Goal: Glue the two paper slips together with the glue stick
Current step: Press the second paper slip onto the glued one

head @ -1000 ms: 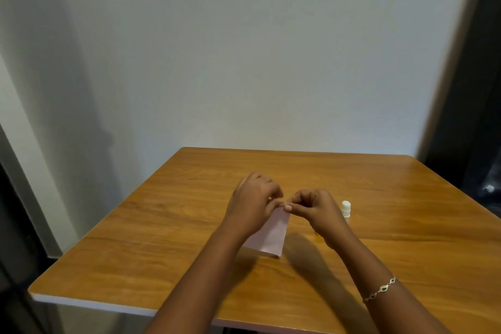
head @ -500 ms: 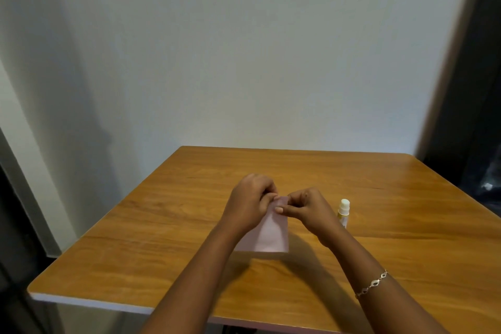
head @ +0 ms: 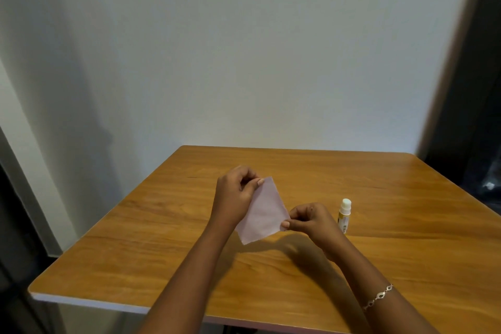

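Paper held above the table centre, left hand pinching its far-left corner, right hand pinching its near-right corner, glue stick upright on the table just right of the right hand, wall behind.

Pink paper — left hand, right hand

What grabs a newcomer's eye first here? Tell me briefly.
The pink paper, held over the middle of the wooden table, with the left hand pinching its top corner and the right hand pinching its right corner. Next, the glue stick standing upright just right of that hand.
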